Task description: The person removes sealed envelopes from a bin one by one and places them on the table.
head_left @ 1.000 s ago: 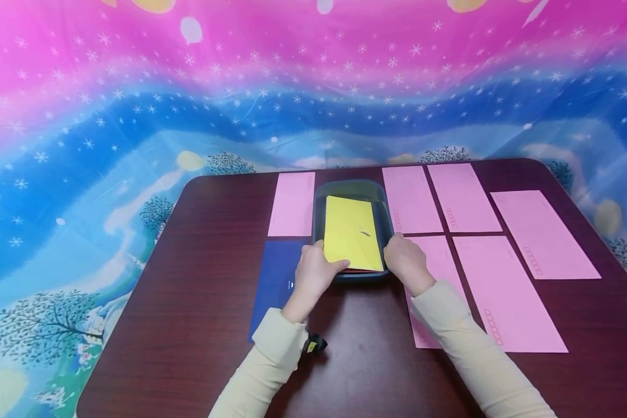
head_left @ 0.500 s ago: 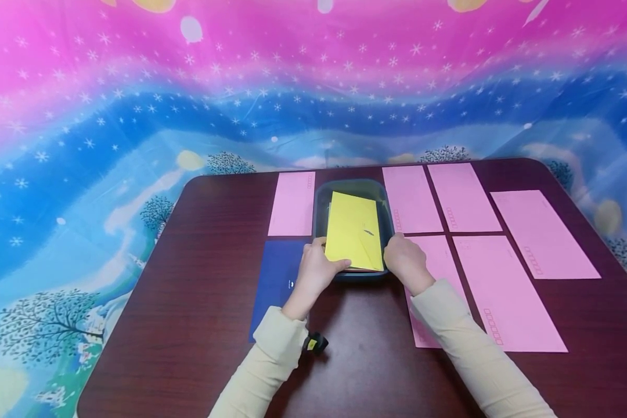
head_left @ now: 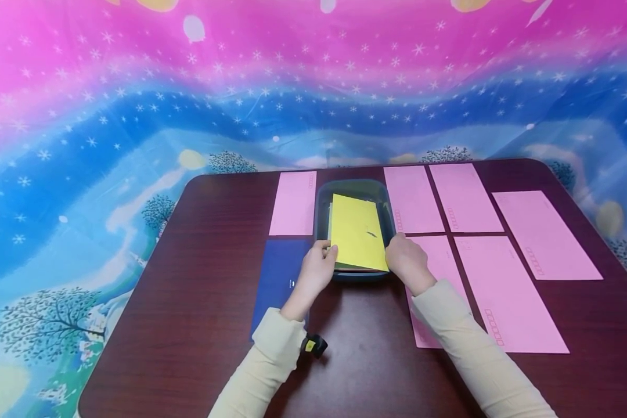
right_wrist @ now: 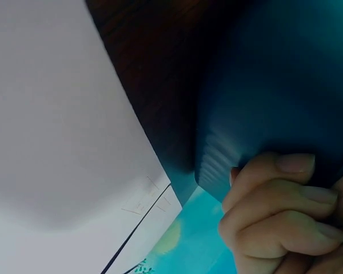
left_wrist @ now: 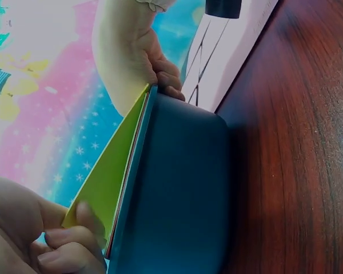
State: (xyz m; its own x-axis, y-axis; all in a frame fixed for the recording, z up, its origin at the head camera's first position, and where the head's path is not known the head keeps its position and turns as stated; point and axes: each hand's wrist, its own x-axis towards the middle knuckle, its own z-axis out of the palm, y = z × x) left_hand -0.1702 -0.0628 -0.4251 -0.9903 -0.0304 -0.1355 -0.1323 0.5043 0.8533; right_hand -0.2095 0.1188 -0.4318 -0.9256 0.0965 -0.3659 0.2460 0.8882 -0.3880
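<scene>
A dark teal plastic bin [head_left: 352, 187] stands in the middle of the table with a thin stack of paper items in it. On top is a yellow envelope [head_left: 356, 235] with a small dark mark. My left hand [head_left: 317, 268] pinches the envelope's near left edge between thumb and fingers. In the left wrist view the envelope [left_wrist: 106, 182] tilts up on that side, away from the stack below, which shows only as thin edges. My right hand [head_left: 409, 261] grips the bin's right rim, its fingers [right_wrist: 280, 217] curled against the outer wall in the right wrist view.
Several pink envelopes [head_left: 512, 290] lie flat to the right of the bin, and one pink envelope [head_left: 292, 203] lies at its upper left. A blue envelope-like sheet [head_left: 277, 284] lies partly under my left arm. A patterned cloth [head_left: 292, 87] hangs behind the table's far edge.
The yellow envelope first shifts slightly up and right on the stack, then its left side lifts. My left thumb has moved from the near edge to the left edge. The right hand stays put.
</scene>
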